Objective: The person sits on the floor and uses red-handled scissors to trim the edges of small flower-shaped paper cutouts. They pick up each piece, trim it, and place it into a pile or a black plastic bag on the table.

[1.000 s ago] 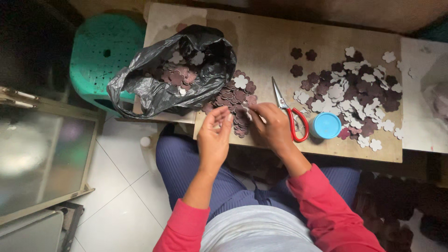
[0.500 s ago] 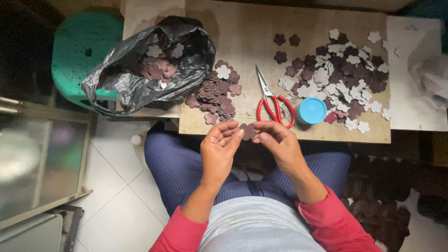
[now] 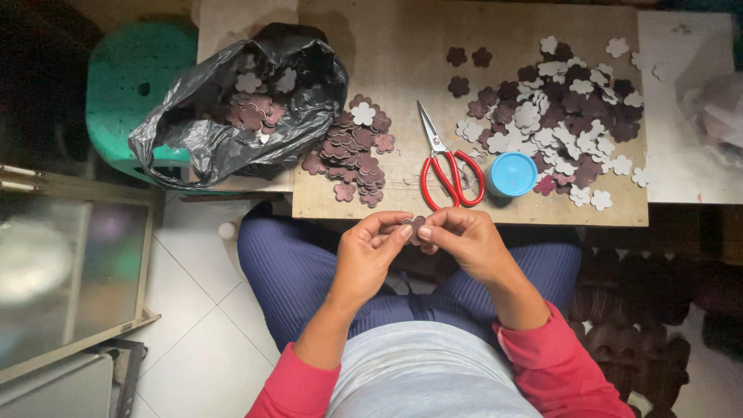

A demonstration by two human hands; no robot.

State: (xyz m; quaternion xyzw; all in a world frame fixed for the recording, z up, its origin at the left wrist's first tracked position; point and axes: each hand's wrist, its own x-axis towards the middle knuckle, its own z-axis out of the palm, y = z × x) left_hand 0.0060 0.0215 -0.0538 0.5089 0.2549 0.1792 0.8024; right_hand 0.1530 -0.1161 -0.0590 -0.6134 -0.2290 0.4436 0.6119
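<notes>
My left hand (image 3: 370, 251) and my right hand (image 3: 458, 241) meet over my lap, just below the near edge of the wooden board (image 3: 402, 93). Between the fingertips of both hands sits a small dark maroon flower-shaped cutout (image 3: 415, 227). A pile of similar maroon cutouts (image 3: 352, 151) lies on the board above my left hand. A larger heap of white and maroon cutouts (image 3: 569, 116) spreads over the board's right side. Red-handled scissors (image 3: 449, 166) and a round blue lid (image 3: 511, 173) lie close above my right hand.
An open black plastic bag (image 3: 232, 108) holding more cutouts rests at the board's left edge. A green plastic stool (image 3: 131, 85) stands behind it. White tiled floor (image 3: 193, 325) and a glass-fronted cabinet (image 3: 70, 263) are at left. A white surface (image 3: 685, 147) adjoins the board at right.
Both hands have drawn back from the cutout pile on the board to my lap, with one cutout pinched between them.
</notes>
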